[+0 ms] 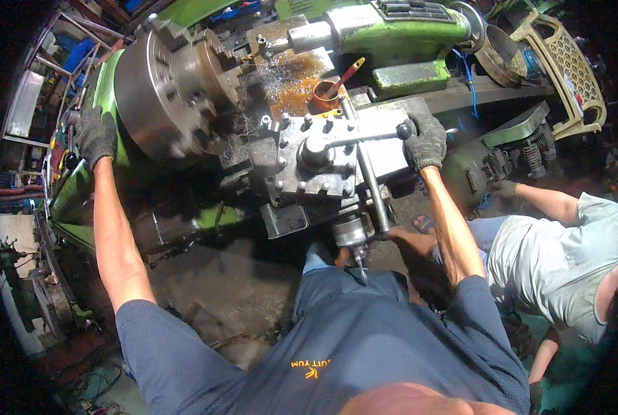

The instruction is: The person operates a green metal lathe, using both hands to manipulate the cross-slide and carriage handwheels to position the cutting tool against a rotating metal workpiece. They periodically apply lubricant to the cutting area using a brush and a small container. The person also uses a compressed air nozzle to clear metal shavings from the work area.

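Observation:
My left hand point(96, 137), in a dark knitted glove, lies on the green headstock point(108, 86) of a lathe with its fingers extended. Right of it, the big steel chuck point(146, 97) and the round metal part clamped in it look blurred, as if turning. My gloved right hand point(428, 140) rests over the right end of the steel slide, fingers laid across it. Beside its thumb side is the black knob point(403, 131) of the clamping lever point(364, 134). That lever tops a square tool post point(305, 176) studded with bolts.
A red pot point(325, 95) with a brush point(345, 77) stands behind the tool post, near scattered metal chips. The green tailstock point(402, 31) lies beyond. A steel bar point(372, 176) slants across the slide. At the right, another person point(551, 256) bends close, a gloved hand near green machinery.

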Demonstrator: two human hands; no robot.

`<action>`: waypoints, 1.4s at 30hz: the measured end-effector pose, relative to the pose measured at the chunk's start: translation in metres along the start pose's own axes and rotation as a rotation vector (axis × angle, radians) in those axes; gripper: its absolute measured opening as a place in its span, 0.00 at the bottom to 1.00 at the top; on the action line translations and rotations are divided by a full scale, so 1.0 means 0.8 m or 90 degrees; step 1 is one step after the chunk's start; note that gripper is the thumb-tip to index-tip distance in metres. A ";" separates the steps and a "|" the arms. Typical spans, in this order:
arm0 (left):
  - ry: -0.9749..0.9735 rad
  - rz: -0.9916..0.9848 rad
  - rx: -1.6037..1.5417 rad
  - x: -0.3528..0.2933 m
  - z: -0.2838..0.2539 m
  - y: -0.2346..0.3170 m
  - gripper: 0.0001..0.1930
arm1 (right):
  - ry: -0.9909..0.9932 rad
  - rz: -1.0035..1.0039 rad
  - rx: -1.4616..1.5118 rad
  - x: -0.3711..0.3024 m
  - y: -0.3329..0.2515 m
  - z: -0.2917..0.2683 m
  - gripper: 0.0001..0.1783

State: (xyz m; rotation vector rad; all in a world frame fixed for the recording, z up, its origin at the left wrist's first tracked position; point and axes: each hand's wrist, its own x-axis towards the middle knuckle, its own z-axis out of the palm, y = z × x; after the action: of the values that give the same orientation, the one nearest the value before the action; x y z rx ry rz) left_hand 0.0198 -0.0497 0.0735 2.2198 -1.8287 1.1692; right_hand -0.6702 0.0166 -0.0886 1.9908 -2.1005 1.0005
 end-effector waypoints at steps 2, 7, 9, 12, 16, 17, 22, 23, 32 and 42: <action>0.014 0.002 -0.006 -0.001 0.011 -0.013 0.20 | -0.001 -0.004 -0.003 0.001 -0.001 0.000 0.13; 0.012 0.015 0.008 0.005 0.001 -0.002 0.19 | -0.003 0.006 -0.014 0.000 0.002 0.002 0.13; 0.087 0.036 -0.008 -0.001 0.003 -0.001 0.18 | 0.001 0.000 -0.010 0.000 0.003 0.003 0.13; -0.038 -0.045 0.013 0.002 -0.016 0.017 0.20 | 0.008 -0.005 0.002 0.000 0.002 0.001 0.13; -0.001 -0.029 -0.025 0.000 -0.011 0.013 0.20 | 0.009 -0.008 -0.003 0.001 0.002 0.000 0.13; 0.021 -0.013 -0.023 0.000 -0.003 0.012 0.20 | 0.010 -0.006 -0.008 0.001 0.003 -0.001 0.13; 0.074 0.029 -0.011 -0.004 -0.003 0.000 0.19 | -0.032 0.009 -0.019 -0.001 -0.002 -0.002 0.13; 0.071 0.024 -0.011 -0.004 -0.002 0.000 0.19 | -0.047 0.017 -0.030 -0.001 -0.002 -0.002 0.13; -0.066 -0.008 0.084 0.032 0.007 0.011 0.17 | -0.030 -0.006 -0.153 -0.007 0.046 0.029 0.14; 0.026 0.077 0.049 0.007 0.081 -0.031 0.23 | 0.009 0.002 -0.008 -0.006 0.035 0.010 0.14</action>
State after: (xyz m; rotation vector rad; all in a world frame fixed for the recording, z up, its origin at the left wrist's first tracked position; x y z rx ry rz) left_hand 0.0746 -0.0772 0.0404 2.1336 -1.9589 1.3165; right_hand -0.6924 0.0153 -0.1086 1.9691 -2.0991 0.9960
